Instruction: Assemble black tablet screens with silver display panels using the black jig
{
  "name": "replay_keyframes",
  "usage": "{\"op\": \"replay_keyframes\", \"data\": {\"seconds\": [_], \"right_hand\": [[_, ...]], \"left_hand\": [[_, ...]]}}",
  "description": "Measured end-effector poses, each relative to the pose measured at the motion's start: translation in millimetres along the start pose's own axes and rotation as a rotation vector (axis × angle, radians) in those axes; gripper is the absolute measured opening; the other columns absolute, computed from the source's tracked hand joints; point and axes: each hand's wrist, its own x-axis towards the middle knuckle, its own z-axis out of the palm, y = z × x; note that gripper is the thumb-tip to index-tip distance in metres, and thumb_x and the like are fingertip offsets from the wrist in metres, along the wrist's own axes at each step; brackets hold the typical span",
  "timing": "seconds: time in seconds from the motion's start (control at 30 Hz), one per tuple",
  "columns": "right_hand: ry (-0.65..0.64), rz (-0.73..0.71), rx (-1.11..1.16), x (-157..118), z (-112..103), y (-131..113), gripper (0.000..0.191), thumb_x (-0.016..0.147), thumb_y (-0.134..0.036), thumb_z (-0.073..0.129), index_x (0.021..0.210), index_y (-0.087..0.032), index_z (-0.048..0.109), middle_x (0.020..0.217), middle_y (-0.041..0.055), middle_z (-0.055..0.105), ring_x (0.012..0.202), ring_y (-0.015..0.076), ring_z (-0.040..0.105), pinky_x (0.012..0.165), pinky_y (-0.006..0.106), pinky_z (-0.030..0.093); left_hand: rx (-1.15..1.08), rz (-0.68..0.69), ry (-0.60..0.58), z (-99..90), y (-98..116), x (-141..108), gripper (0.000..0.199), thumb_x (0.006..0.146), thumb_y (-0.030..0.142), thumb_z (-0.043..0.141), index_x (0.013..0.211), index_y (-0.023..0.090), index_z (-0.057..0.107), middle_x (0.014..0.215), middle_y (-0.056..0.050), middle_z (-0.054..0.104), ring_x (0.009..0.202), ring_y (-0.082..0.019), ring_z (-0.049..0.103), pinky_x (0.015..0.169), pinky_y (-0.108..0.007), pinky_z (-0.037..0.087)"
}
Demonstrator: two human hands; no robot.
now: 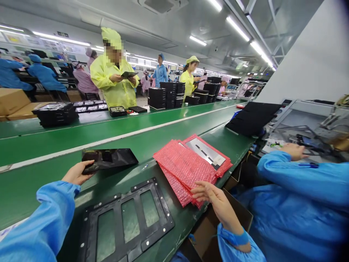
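No readable text in my view

The posters along the far wall (46, 45) are too small and blurred for me to make out a word. The silver sheet (204, 153) in the red bubble bags (185, 167) has dark marks on it, but I can't read them as letters or numbers. The dark glossy panel (109, 160) shows only reflections, with no print I can read. There's a small dark blue mark on the co-worker's sleeve (308, 171) beside me, but I can't tell whether it's writing. The stacked black trays (56, 114) across the belt are too far off to show any label.
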Motion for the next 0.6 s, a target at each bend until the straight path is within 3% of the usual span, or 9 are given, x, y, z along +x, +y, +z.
{"op": "replay_keyframes", "data": {"seconds": [0.1, 0.2, 0.3, 0.37, 0.47, 0.5, 0.6], "right_hand": [[0.013, -0.034, -0.124, 5.3, -5.8, -3.9, 0.045, 0.089, -0.055, 0.058, 0.112, -0.017, 0.063, 0.098, 0.0126, 0.071, 0.084, 0.0233, 0.069, 0.075, 0.036, 0.055], [-0.033, -0.092, -0.350, 17.2, -14.4, -7.1, 0.042, 0.088, -0.050, 0.061, 0.115, -0.018, 0.063, 0.100, 0.0108, 0.071, 0.089, 0.0241, 0.068, 0.080, 0.038, 0.055], [-0.062, -0.259, -0.706, 38.7, -23.6, -5.5, 0.033, 0.091, -0.043, 0.056, 0.114, -0.021, 0.067, 0.109, 0.0098, 0.069, 0.102, 0.0258, 0.064, 0.092, 0.043, 0.050], [-0.097, -0.369, -0.959, 57.1, -28.8, -0.6, 0.030, 0.095, -0.035, 0.048, 0.110, -0.022, 0.070, 0.122, 0.0099, 0.064, 0.117, 0.0276, 0.056, 0.103, 0.047, 0.041], [-0.147, -0.296, -1.259, 83.3, -34.6, 8.6, 0.032, 0.094, -0.030, 0.049, 0.119, -0.024, 0.068, 0.143, 0.0112, 0.046, 0.136, 0.0338, 0.033, 0.110, 0.054, 0.028], [-0.147, -0.231, -1.328, 89.9, -36.0, 10.7, 0.036, 0.093, -0.034, 0.053, 0.126, -0.025, 0.064, 0.147, 0.0124, 0.040, 0.139, 0.0358, 0.028, 0.110, 0.056, 0.027], [-0.107, -0.086, -1.462, 99.9, -37.8, 11.6, 0.065, 0.085, -0.056, 0.060, 0.140, -0.024, 0.050, 0.150, 0.0177, 0.033, 0.138, 0.0380, 0.028, 0.109, 0.054, 0.027]], "left_hand": [[0.044, -0.110, -0.024, -7.8, 1.8, 3.3, 0.013, 0.084, -0.001, 0.050, 0.078, 0.010, 0.054, 0.057, 0.003, 0.061, 0.061, -0.012, 0.062, 0.072, -0.030, 0.056], [0.124, -0.101, 0.024, -21.4, 7.7, 8.1, 0.011, 0.081, 0.002, 0.057, 0.080, 0.013, 0.055, 0.065, 0.005, 0.064, 0.080, -0.016, 0.065, 0.087, -0.034, 0.052], [0.338, 0.066, 0.214, -28.3, 11.7, 10.7, 0.027, 0.071, 0.014, 0.075, 0.089, 0.016, 0.054, 0.100, 0.004, 0.067, 0.120, -0.026, 0.052, 0.108, -0.045, 0.035], [0.492, 0.244, 0.238, -19.8, 10.2, 5.9, 0.042, 0.071, 0.023, 0.076, 0.106, 0.017, 0.054, 0.125, -0.002, 0.059, 0.128, -0.030, 0.045, 0.110, -0.047, 0.031], [0.468, 0.342, -0.036, 15.8, 0.7, -17.4, 0.050, 0.080, 0.031, 0.067, 0.125, 0.015, 0.051, 0.131, -0.012, 0.056, 0.118, -0.029, 0.054, 0.096, -0.041, 0.046], [0.428, 0.340, -0.178, 31.7, -3.8, -29.3, 0.054, 0.079, 0.035, 0.068, 0.125, 0.014, 0.052, 0.129, -0.014, 0.057, 0.116, -0.029, 0.054, 0.090, -0.037, 0.049], [0.327, 0.286, -0.425, 80.5, -18.6, -70.2, 0.059, 0.067, 0.045, 0.077, 0.115, 0.014, 0.062, 0.121, -0.016, 0.062, 0.108, -0.029, 0.059, 0.072, -0.028, 0.053]]}}
